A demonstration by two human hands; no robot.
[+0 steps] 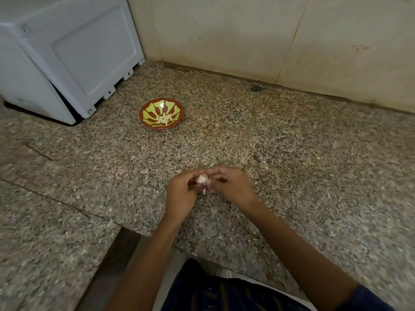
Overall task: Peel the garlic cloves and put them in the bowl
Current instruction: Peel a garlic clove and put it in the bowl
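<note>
A small white piece of garlic (202, 178) with papery skin sits between the fingertips of both hands, just above the speckled granite counter. My left hand (180, 196) grips it from the left and my right hand (231, 187) pinches it from the right. A strip of skin hangs down below the garlic. Farther back and to the left stands a red bowl (146, 111) with a yellow-green pattern, holding several pale peeled cloves (164, 118).
A white appliance (67, 52) stands at the back left on the counter. A tiled wall (292, 41) runs along the back. Bits of garlic skin (267, 168) lie on the granite beyond my right hand. The counter's front edge (134, 230) steps in near my body.
</note>
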